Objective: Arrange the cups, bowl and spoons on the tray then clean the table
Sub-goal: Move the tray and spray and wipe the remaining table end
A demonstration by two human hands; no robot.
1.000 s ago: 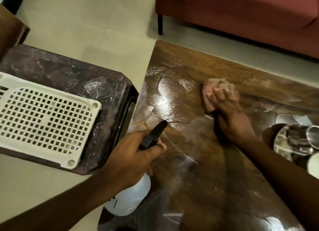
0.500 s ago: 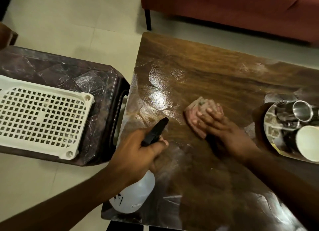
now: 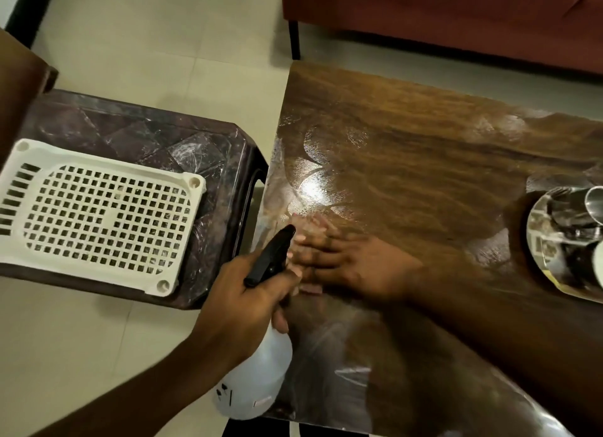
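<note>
Steel tray (image 3: pixel 541 241) holds cups (image 3: pixel 592 203); left hand (image 3: pixel 241 299), grip round spray bottle (image 3: pixel 257 384); right hand (image 3: pixel 352 267), grip released, flat on cloth (image 3: pixel 311 223).

I can read nothing here; the spray bottle (image 3: pixel 257 371) bears a few black marks low on its side and a small pale label, both too blurred to make out.

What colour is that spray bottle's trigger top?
The trigger top is black, on a whitish spray bottle in the left hand; head view.
</note>
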